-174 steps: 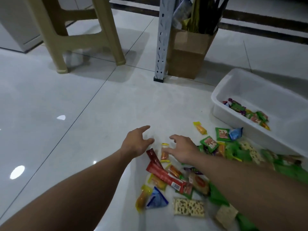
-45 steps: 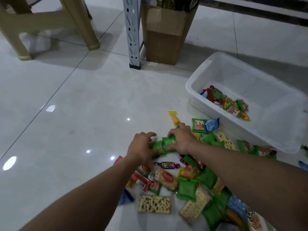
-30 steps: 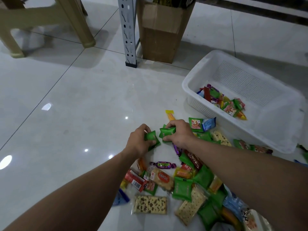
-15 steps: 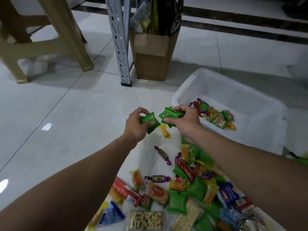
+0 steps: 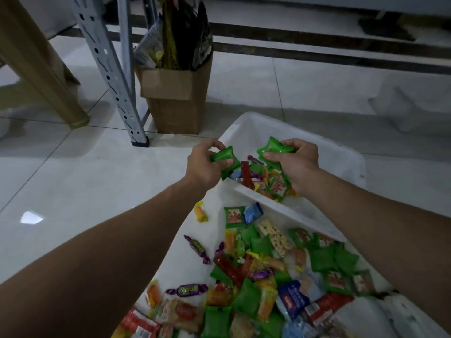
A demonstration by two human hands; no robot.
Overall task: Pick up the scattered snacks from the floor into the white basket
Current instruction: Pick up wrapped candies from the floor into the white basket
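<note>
My left hand (image 5: 203,164) grips a green snack packet (image 5: 225,159) at the near left corner of the white basket (image 5: 346,157). Over the basket's inside, my right hand (image 5: 299,164) holds another green packet (image 5: 274,148). Several wrapped snacks (image 5: 262,176) lie inside the basket under my hands. On the floor in front of the basket spreads a heap of scattered snacks (image 5: 256,284): green packets, cracker packs, red bars, a purple candy (image 5: 197,248) and an orange sweet (image 5: 200,212).
A brown cardboard box (image 5: 175,93) stuffed with dark packets stands behind the basket. To its left are a perforated grey metal post (image 5: 109,76) and a beige plastic stool leg (image 5: 44,79). The floor is glossy white tile.
Both hands took a green packet each from the pile, lifted them and carried them forward and right, from the floor to the basket.
</note>
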